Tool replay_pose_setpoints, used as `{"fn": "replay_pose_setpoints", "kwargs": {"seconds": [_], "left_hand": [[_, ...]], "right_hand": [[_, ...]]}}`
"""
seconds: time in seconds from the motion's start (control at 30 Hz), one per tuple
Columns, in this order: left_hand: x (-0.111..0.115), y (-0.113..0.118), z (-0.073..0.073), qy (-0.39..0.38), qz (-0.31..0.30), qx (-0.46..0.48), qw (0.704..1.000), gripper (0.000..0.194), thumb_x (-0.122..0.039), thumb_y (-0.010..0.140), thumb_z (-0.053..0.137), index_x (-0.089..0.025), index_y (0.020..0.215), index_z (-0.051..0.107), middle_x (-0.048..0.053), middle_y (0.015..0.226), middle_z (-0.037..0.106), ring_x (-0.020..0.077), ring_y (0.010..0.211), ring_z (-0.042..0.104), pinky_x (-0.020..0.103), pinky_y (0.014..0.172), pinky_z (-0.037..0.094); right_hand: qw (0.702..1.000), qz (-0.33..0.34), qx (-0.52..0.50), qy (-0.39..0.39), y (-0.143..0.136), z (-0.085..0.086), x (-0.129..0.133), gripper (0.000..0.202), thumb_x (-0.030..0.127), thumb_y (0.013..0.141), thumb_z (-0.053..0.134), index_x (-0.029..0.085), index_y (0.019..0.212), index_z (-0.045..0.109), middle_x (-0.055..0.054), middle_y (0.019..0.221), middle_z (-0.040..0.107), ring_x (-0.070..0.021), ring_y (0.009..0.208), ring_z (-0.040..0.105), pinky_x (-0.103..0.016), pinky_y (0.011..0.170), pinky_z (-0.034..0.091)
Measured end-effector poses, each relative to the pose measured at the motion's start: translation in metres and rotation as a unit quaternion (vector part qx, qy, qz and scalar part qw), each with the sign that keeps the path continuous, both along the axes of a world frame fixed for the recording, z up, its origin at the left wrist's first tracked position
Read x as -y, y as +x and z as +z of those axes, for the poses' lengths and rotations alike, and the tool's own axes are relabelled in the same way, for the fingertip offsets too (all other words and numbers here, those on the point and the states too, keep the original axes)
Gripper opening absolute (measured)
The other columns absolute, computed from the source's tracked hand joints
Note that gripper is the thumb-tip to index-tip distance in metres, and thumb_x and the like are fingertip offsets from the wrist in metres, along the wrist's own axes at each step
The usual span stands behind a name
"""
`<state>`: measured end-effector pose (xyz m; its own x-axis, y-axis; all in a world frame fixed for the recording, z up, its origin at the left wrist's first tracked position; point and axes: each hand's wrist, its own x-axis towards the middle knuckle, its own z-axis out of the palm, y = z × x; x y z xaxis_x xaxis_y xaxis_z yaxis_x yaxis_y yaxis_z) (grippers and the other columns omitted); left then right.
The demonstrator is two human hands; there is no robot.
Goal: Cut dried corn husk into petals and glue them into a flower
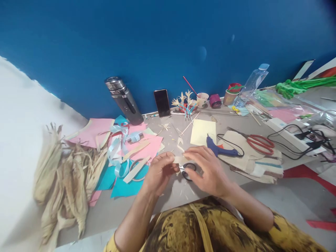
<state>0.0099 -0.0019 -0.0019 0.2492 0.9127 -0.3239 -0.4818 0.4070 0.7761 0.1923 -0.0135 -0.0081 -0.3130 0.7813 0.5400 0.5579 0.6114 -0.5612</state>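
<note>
Near the table's front edge, my left hand (160, 172) pinches the left end of a short pale husk strip (179, 160). My right hand (208, 169) is at the strip's right end, its thumb and fingers spread apart and its fingertips over the strip. Below the strip, between my hands, lie small scissors with black handles (189, 171), partly hidden by my fingers. Beyond my hands is a small pale husk piece (180, 143). Right of it, a blue glue gun (220, 150) rests beside a yellow paper square (203, 132).
Dried husks (67, 182) lie at the left, near pink and teal paper (130, 185) with ribbon. A flask (124, 101), a phone (162, 103) and husk flowers (186, 101) stand along the wall. Red scissors (260, 144) lie on a glove (252, 161); a power strip (291, 134) is farther right.
</note>
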Motion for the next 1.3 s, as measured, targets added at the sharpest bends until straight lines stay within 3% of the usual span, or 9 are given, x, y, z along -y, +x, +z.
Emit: {"fn": "replay_pose_setpoints", "kwargs": {"seconds": [0.07,0.13,0.23,0.33,0.43,0.6,0.73,0.93,1.3], "left_hand": [[-0.002,-0.002,0.004,0.022,-0.034,-0.022,0.999,0.020,-0.025,0.069,0.075,-0.015,0.060,0.061,-0.001,0.055,0.055,0.0104,0.054,0.050,0.025,0.059,0.041],[-0.004,-0.005,0.008,0.038,-0.072,-0.059,0.995,0.019,-0.025,0.068,0.077,-0.014,0.060,0.063,0.000,0.054,0.057,0.0109,0.053,0.050,0.025,0.058,0.039],[-0.006,-0.009,0.013,0.045,-0.099,-0.096,0.989,0.023,-0.033,0.071,0.075,-0.014,0.063,0.068,0.004,0.054,0.060,0.0134,0.054,0.053,0.027,0.059,0.040],[-0.001,-0.007,0.012,0.048,-0.062,-0.058,0.995,0.031,-0.045,0.075,0.072,-0.014,0.072,0.071,0.006,0.062,0.064,0.0175,0.061,0.058,0.031,0.064,0.045],[0.010,0.002,0.003,0.054,-0.029,-0.023,0.998,0.030,-0.043,0.070,0.077,-0.015,0.081,0.072,0.008,0.076,0.069,0.0199,0.071,0.062,0.033,0.070,0.048],[0.020,0.010,-0.013,0.075,0.057,-0.072,0.993,0.016,-0.029,0.073,0.077,-0.017,0.069,0.068,0.001,0.068,0.064,0.0139,0.066,0.056,0.028,0.071,0.045],[0.021,0.006,-0.017,0.111,0.065,-0.121,0.984,0.016,-0.029,0.079,0.073,-0.017,0.071,0.067,0.000,0.067,0.062,0.0132,0.067,0.053,0.026,0.070,0.043],[0.027,0.009,-0.021,0.142,0.094,-0.215,0.961,0.016,-0.031,0.082,0.071,-0.018,0.071,0.067,0.001,0.073,0.063,0.0155,0.073,0.055,0.027,0.073,0.043],[0.029,0.004,-0.020,0.163,0.107,-0.275,0.941,0.018,-0.030,0.081,0.068,-0.019,0.067,0.066,0.001,0.070,0.062,0.0153,0.070,0.055,0.026,0.070,0.043]], "right_hand": [[0.986,0.087,-0.060,-0.128,0.008,0.009,-0.002,0.035,0.031,0.092,0.058,0.017,0.124,0.062,-0.012,0.119,0.067,-0.0251,0.107,0.059,-0.036,0.091,0.046],[0.947,0.142,-0.102,-0.270,0.013,0.015,-0.004,0.031,0.039,0.095,0.053,0.016,0.108,0.069,-0.009,0.101,0.073,-0.0200,0.088,0.064,-0.029,0.076,0.049],[0.899,0.132,-0.153,-0.388,0.013,0.015,-0.006,0.037,0.045,0.093,0.058,0.014,0.077,0.070,-0.004,0.072,0.071,-0.0127,0.061,0.057,-0.023,0.055,0.040],[0.884,0.089,-0.231,-0.396,0.004,0.006,-0.005,0.035,0.045,0.089,0.065,0.015,0.071,0.068,-0.004,0.069,0.070,-0.0124,0.060,0.057,-0.023,0.055,0.041],[0.875,0.049,-0.292,-0.382,-0.008,-0.003,-0.002,0.038,0.049,0.088,0.064,0.015,0.071,0.068,-0.004,0.069,0.071,-0.0141,0.061,0.061,-0.024,0.056,0.044],[0.915,0.032,-0.237,-0.323,-0.017,-0.005,0.003,0.033,0.045,0.090,0.063,0.017,0.076,0.071,-0.003,0.070,0.070,-0.0143,0.065,0.062,-0.023,0.060,0.046],[0.925,0.034,-0.209,-0.316,-0.017,-0.004,0.005,0.028,0.041,0.090,0.064,0.017,0.077,0.072,-0.002,0.070,0.068,-0.0143,0.066,0.060,-0.023,0.059,0.044],[0.903,0.015,-0.244,-0.352,-0.024,-0.010,0.006,0.031,0.042,0.088,0.063,0.016,0.072,0.069,0.001,0.063,0.061,-0.0117,0.058,0.053,-0.022,0.053,0.040],[0.907,0.039,-0.200,-0.368,-0.028,-0.015,0.005,0.031,0.036,0.086,0.061,0.015,0.063,0.065,0.001,0.059,0.057,-0.0103,0.056,0.046,-0.021,0.052,0.035]]}}
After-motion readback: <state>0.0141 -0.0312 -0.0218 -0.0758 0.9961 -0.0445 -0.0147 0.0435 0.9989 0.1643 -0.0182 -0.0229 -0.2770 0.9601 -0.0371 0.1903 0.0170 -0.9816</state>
